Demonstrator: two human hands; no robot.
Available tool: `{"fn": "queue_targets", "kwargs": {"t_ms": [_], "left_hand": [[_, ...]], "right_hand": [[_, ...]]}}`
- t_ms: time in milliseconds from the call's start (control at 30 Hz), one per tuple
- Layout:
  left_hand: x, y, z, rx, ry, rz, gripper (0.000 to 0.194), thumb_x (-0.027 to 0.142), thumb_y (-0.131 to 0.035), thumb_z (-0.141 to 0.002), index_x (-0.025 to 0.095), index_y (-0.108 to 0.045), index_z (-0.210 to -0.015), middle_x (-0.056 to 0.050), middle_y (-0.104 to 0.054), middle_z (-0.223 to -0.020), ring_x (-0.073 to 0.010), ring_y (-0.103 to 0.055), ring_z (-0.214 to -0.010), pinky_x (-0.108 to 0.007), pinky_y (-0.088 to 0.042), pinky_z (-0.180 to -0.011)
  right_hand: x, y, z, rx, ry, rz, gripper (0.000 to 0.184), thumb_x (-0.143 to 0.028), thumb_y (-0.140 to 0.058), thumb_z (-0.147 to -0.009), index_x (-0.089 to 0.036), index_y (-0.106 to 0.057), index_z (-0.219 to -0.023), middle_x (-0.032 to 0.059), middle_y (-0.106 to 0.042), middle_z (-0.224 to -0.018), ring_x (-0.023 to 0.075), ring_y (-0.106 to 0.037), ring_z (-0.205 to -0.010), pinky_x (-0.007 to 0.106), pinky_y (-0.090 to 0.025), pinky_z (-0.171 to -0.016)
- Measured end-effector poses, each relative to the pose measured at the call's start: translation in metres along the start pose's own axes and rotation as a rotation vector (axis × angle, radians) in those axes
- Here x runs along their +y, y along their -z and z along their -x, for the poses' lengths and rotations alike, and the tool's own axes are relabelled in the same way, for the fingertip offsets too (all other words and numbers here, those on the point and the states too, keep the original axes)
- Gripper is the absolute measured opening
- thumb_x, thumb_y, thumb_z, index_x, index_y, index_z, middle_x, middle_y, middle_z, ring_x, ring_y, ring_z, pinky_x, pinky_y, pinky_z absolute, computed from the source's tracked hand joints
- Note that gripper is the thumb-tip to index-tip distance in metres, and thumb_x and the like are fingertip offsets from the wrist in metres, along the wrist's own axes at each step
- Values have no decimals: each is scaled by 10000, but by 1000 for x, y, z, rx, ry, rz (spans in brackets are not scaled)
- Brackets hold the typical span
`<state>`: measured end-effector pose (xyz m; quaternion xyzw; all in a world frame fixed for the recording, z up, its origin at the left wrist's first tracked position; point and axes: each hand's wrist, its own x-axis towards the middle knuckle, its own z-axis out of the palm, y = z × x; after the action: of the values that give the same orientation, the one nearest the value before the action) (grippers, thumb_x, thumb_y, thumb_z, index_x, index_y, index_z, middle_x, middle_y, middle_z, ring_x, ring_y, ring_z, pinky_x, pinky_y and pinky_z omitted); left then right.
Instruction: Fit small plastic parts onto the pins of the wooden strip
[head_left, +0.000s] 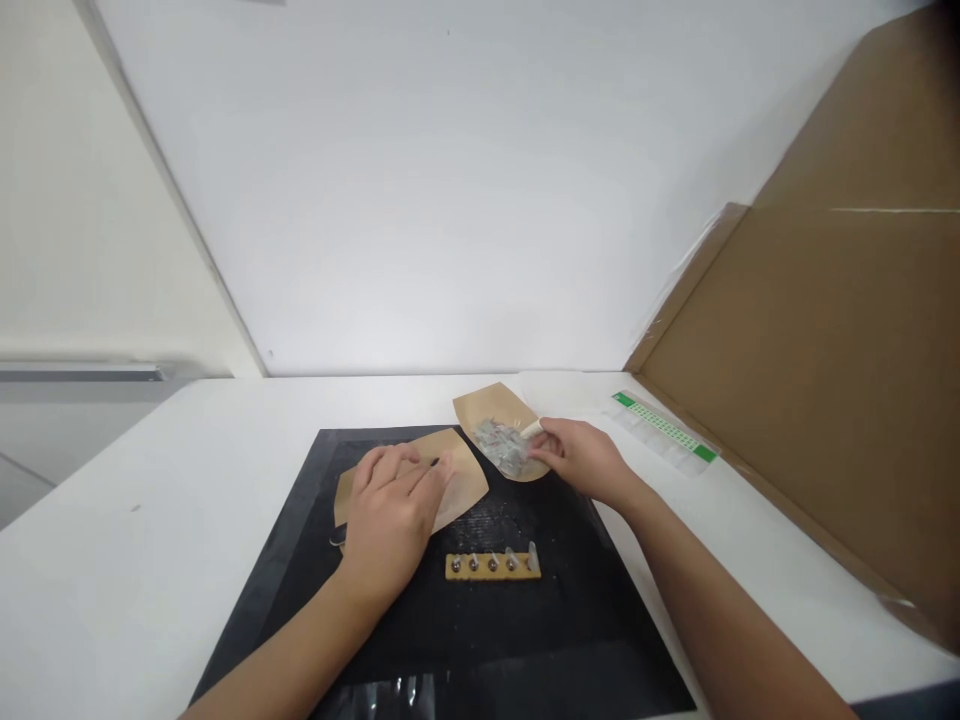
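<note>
left brown sheet (pixel 469 478): paper, matt | right brown sheet (pixel 487 403): paper, matt | heaped pieces (pixel 501 445): clear, plastic-looking, shiny | tan strip (pixel 484 575): matt, wood-like | its beads (pixel 474 565): dark, glossy | mat (pixel 525 630): black, low sheen | tabletop (pixel 112 570): white, smooth | folded panel (pixel 840 350): cardboard, matt | green-labelled packet (pixel 664 430): clear plastic

Green-and-clear plastic packet (pixel 665 430) beside brown cardboard (pixel 840 350), near a white wall (pixel 450 200).
</note>
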<state>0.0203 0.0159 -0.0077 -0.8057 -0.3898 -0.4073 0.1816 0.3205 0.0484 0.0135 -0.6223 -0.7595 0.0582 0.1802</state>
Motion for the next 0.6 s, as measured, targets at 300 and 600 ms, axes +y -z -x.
{"fn": "queue_targets", "kwargs": {"t_ms": [300, 600], "left_hand": [[0, 8, -8, 29, 36, -29, 136, 233, -664, -1004, 207, -758, -909, -12, -712, -691, -231, -581, -814, -431, -419, -890], [-1, 0, -3, 53, 17, 5, 302, 152, -518, -1058, 76, -628, -1329, -25, -640, -667, -206, -551, -713, -394, -446, -828]], "right_hand": [[3, -1, -5, 53, 72, -39, 310, -492, -611, -979, -237, -668, -813, 20, -734, -850, 214, -678, -829, 308, -461, -727], [8, 9, -15, 124, 22, 154, 211, -309, -414, -1068, -229, -608, -1046, 70, -784, -1180, 248, -746, -1033, 340, -519, -800]]}}
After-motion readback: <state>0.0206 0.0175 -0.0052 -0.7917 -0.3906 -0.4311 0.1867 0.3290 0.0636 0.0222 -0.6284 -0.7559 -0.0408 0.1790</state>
